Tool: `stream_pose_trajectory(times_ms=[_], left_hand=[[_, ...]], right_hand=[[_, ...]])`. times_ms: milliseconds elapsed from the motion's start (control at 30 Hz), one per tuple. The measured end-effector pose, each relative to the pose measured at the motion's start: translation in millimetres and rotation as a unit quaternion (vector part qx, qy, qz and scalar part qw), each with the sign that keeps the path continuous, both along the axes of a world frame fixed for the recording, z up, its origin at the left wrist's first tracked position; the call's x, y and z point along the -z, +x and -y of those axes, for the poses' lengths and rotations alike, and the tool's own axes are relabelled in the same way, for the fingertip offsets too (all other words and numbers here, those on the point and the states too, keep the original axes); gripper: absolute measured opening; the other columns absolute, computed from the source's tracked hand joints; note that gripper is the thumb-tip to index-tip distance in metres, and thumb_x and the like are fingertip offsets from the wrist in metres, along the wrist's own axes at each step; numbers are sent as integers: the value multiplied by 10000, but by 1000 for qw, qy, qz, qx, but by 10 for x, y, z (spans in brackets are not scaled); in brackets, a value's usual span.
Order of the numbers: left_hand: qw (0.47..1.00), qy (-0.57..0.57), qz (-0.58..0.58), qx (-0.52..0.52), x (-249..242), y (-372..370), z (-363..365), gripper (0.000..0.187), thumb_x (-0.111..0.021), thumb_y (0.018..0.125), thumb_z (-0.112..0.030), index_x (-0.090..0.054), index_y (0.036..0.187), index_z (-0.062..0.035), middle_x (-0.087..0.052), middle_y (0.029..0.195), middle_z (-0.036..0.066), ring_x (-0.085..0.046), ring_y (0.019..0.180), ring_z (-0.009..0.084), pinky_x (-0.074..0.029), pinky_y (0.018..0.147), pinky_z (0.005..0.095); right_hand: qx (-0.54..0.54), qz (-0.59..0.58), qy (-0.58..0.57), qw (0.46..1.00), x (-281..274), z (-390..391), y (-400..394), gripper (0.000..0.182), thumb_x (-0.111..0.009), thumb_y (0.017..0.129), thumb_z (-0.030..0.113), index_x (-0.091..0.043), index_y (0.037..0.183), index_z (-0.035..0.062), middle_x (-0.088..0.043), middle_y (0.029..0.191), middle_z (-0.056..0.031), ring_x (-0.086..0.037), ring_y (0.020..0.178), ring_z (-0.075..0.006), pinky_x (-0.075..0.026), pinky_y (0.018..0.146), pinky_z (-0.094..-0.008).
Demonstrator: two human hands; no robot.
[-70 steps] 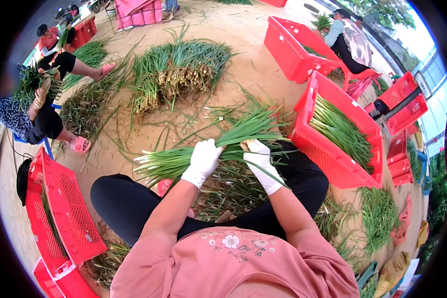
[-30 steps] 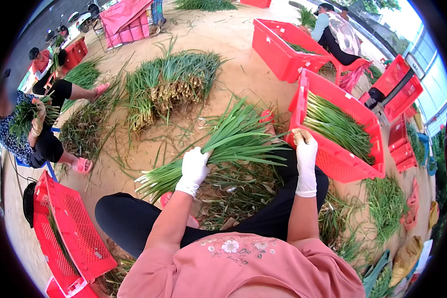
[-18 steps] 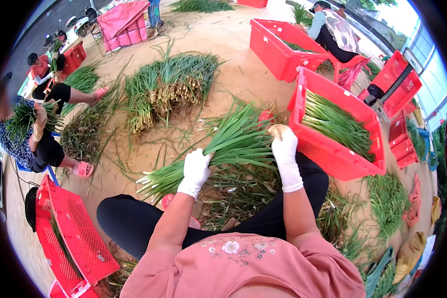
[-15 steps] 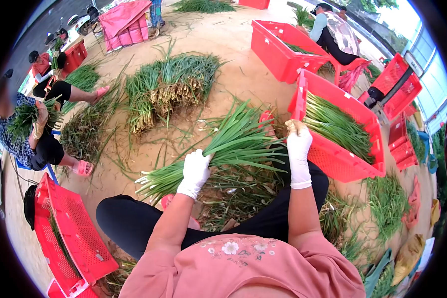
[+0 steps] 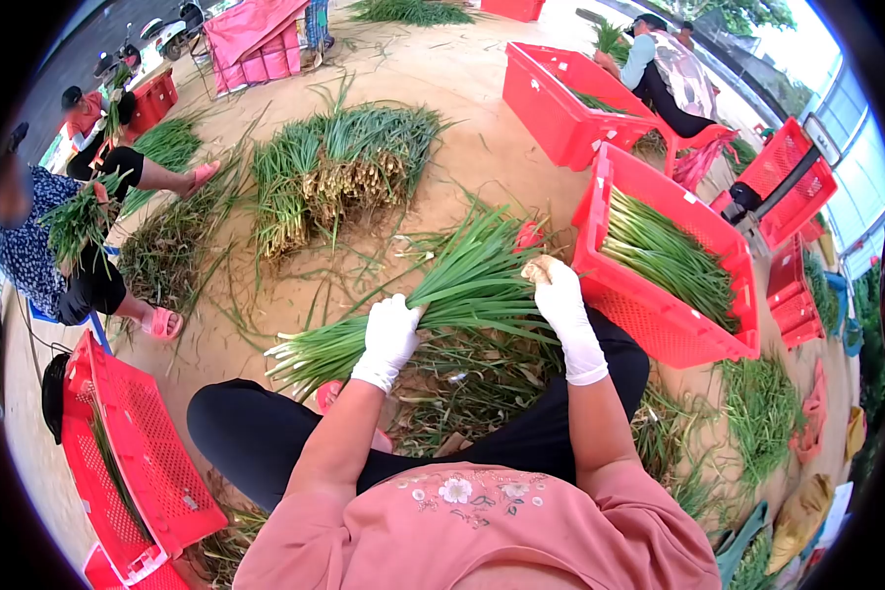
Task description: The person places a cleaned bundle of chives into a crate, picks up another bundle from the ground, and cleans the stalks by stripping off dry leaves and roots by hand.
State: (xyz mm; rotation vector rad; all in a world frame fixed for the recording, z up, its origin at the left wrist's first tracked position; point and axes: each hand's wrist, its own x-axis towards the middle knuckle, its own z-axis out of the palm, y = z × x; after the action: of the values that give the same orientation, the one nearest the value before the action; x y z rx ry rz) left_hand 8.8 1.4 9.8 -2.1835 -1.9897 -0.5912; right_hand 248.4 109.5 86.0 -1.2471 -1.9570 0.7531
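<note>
My left hand [image 5: 391,332], in a white glove, is closed around a bunch of garlic chives [image 5: 472,280]. The bunch slants across my lap, its white stem ends at the lower left and its green leaves fanning to the upper right. Close by the leaf tips is my right hand [image 5: 558,290], also gloved and stained at the fingertips. Its fingers are pinched together; whatever they hold is too small to make out. Below the bunch, between my legs, lies a heap of loose leaves and trimmings [image 5: 472,393].
A red crate [image 5: 664,344] with sorted chives [image 5: 669,256] stands at my right. Ahead is a pile of untrimmed chives [image 5: 349,177]. Another red crate [image 5: 157,452] is at the lower left. Co-workers sit at the left [image 5: 44,231] and upper right [image 5: 674,79].
My right hand has moved left and slightly down, closer to the leaf tips. The left hand keeps its hold on the bunch, nearly unmoved.
</note>
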Motion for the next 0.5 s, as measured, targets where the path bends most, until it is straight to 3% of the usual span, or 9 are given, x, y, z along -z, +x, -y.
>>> stream_pose_trajectory(times_ms=[33,100,167,200,367,433,467,500], left_hand=[[1000,0,-1,-2,2,3,1,436,-740,596,-281,-633,1004,-170,-483,813,91,-510,776,258,-396,660,374],[1000,2,-3,-1,7,9,12,428,-736,599,-266,-633,1003,-170,-484,813,92,-510,778,259,-396,662,372],[1000,6,-5,3,14,7,9,421,-733,601,-250,-632,1002,-169,-484,813,92,-511,779,259,-397,663,371],[1000,5,-11,4,19,3,7,415,-725,603,-231,-630,1002,-170,-485,812,93,-510,779,261,-397,665,371],[1000,6,0,10,16,3,9,416,-712,603,-235,-633,1003,-150,-472,799,93,-492,755,256,-381,650,365],[999,10,-39,25,42,51,6,393,-690,624,-201,-630,1010,-154,-470,796,90,-494,756,254,-381,655,366],[999,8,-23,33,42,73,13,376,-650,635,-145,-626,1010,-160,-466,788,88,-496,758,255,-378,652,365],[999,11,-21,29,33,92,11,376,-650,635,-145,-626,1010,-160,-466,788,88,-496,758,255,-378,652,365]], right_hand=[[28,-39,-35,998,7,-21,8,121,-558,828,81,-619,885,-6,-631,793,-136,-609,799,-235,-466,743,-280],[8,-46,-22,999,-70,55,-6,169,-571,829,127,-619,932,2,-619,814,-143,-600,802,-250,-463,743,-302],[-27,112,70,991,-233,153,-64,214,-579,830,210,-640,916,23,-619,840,-164,-595,813,-315,-466,750,-363],[-38,132,73,988,-170,135,-64,243,-600,811,265,-660,903,48,-612,810,-156,-587,792,-316,-463,734,-373],[-23,104,17,994,-38,143,-117,163,-602,804,161,-663,804,10,-588,777,-136,-577,766,-258,-449,708,-323],[63,-30,70,995,163,69,-156,153,-601,814,134,-654,821,-9,-609,783,-112,-577,744,-210,-447,692,-303],[121,-201,2,972,224,9,-193,132,-563,819,73,-647,790,-25,-634,800,-110,-585,742,-182,-450,697,-288],[151,-284,-42,946,115,-33,-204,138,-571,827,75,-641,801,-41,-627,796,-95,-579,767,-164,-445,705,-272]])
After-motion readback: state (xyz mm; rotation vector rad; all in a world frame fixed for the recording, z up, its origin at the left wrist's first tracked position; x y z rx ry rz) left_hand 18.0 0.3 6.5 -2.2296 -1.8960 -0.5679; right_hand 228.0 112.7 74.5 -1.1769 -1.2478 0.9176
